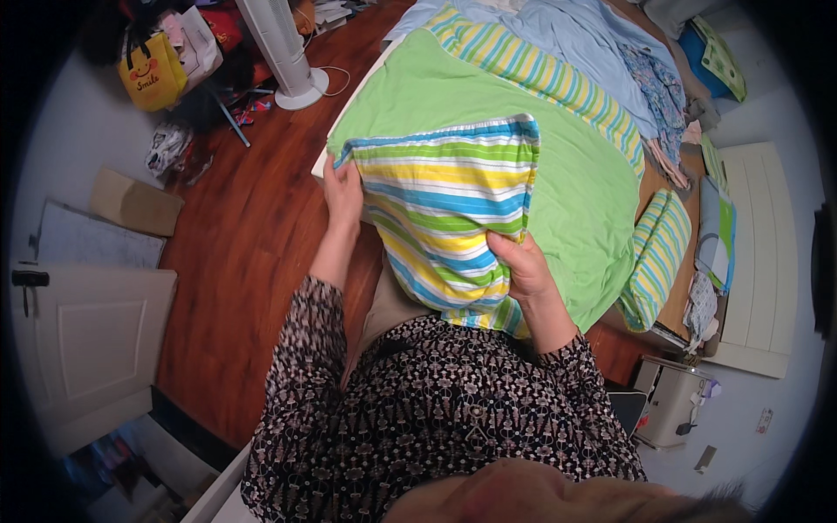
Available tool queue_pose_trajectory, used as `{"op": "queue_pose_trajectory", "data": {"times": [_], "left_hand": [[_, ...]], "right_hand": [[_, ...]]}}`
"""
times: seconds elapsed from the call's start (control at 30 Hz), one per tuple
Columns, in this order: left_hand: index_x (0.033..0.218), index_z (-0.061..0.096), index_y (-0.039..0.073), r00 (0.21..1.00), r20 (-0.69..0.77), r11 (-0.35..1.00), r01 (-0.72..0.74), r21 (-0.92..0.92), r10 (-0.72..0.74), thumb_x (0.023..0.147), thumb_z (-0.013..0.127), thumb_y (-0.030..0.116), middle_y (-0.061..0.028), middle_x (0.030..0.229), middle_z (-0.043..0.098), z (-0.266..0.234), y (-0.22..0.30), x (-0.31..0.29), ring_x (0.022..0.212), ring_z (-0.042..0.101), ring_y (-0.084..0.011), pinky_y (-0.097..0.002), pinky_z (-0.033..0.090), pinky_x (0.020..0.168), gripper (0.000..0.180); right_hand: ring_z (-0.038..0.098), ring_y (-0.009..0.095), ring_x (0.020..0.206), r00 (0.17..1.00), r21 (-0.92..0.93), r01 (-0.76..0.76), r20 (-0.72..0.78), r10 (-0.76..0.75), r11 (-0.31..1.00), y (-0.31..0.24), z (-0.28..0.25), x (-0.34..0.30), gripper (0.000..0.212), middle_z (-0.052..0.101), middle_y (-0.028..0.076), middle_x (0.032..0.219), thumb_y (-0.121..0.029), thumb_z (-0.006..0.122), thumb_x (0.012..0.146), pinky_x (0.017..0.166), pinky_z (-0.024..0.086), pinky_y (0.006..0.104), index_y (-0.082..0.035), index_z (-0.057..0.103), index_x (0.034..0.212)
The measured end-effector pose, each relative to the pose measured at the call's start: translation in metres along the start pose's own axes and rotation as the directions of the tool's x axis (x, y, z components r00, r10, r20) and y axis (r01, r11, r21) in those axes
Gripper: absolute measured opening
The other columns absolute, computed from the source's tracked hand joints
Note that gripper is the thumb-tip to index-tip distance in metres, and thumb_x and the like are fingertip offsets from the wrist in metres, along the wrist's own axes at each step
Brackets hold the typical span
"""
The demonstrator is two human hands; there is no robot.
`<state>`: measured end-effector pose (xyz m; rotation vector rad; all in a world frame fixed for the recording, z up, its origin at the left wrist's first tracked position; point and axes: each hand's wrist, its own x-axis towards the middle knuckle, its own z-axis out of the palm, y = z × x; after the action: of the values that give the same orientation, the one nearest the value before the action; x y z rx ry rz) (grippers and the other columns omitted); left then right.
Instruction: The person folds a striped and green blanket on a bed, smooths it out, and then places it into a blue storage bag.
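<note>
A striped pillowcase [445,187] in blue, green, yellow and white hangs in front of my body. It has a seamed edge and a squared corner at the far right. My left hand [343,190] pinches its far left corner. Lower down, my right hand [520,266] grips the right side, thumb on top and the other fingers hidden behind the cloth. The lower part droops in folds towards my lap. Beyond it lies a plain green cover [575,209] spread on the bed, its far edge turned back to a striped side [549,74].
A folded striped bundle [658,257] lies on the bed's right side. Rumpled blue bedding [558,35] is heaped at the far end. A white tower fan [283,57] stands on the wooden floor [227,261], near a yellow bag [153,74]. At left is a white door [96,349].
</note>
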<state>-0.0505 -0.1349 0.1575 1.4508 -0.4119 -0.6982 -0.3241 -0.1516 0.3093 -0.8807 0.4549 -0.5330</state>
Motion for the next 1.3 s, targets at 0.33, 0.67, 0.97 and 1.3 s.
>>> {"op": "queue_pose_trajectory", "data": {"times": [0.33, 0.67, 0.97, 1.3], "left_hand": [[0.137, 0.038, 0.003, 0.746, 0.626, 0.653, 0.593, -0.472, -0.226, 0.101, 0.041, 0.038, -0.0097, 0.132, 0.048, 0.010, -0.006, -0.152, 0.118, 0.049, -0.0208, -0.0351, 0.043, 0.100, 0.050], [0.127, 0.046, 0.001, 0.696, 0.672, 0.581, 0.665, -0.469, -0.254, 0.097, 0.049, 0.026, -0.0078, 0.119, 0.055, 0.037, 0.010, -0.134, 0.106, 0.055, -0.0172, -0.0312, 0.046, 0.094, 0.038], [0.117, 0.052, 0.000, 0.766, 0.607, 0.616, 0.587, -0.526, -0.211, 0.095, 0.056, 0.015, -0.0061, 0.107, 0.061, 0.028, 0.054, -0.140, 0.096, 0.060, -0.0140, -0.0277, 0.050, 0.088, 0.028], [0.130, 0.047, -0.001, 0.862, 0.479, 0.871, 0.354, -0.341, -0.163, 0.093, 0.058, 0.011, -0.0121, 0.113, 0.059, -0.019, 0.032, -0.157, 0.098, 0.062, -0.0203, -0.0292, 0.053, 0.083, 0.040]], "right_hand": [[0.064, 0.016, 0.093, 0.968, -0.087, -0.153, 0.188, 0.167, 0.984, 0.002, 0.018, 0.014, 0.045, 0.065, 0.011, 0.110, -0.032, 0.057, 0.096, 0.081, 0.052, 0.0283, 0.005, 0.053, 0.121], [0.063, 0.014, 0.069, 0.934, -0.745, 0.077, -0.178, -0.308, 0.662, 0.046, 0.003, 0.014, 0.015, 0.067, 0.008, 0.080, -0.008, 0.067, 0.086, 0.063, 0.051, 0.0274, 0.004, 0.063, 0.093], [0.063, 0.011, 0.069, 0.993, 0.076, -0.044, -0.110, 0.053, 0.996, 0.037, -0.011, 0.014, 0.011, 0.068, 0.006, 0.085, -0.005, 0.062, 0.086, 0.066, 0.053, 0.0245, 0.001, 0.064, 0.094], [0.062, 0.011, 0.068, 0.965, 0.113, -0.225, 0.161, 0.205, 0.968, 0.046, 0.012, 0.010, 0.012, 0.066, 0.004, 0.083, -0.002, 0.060, 0.085, 0.066, 0.050, 0.0228, 0.001, 0.063, 0.096]]}}
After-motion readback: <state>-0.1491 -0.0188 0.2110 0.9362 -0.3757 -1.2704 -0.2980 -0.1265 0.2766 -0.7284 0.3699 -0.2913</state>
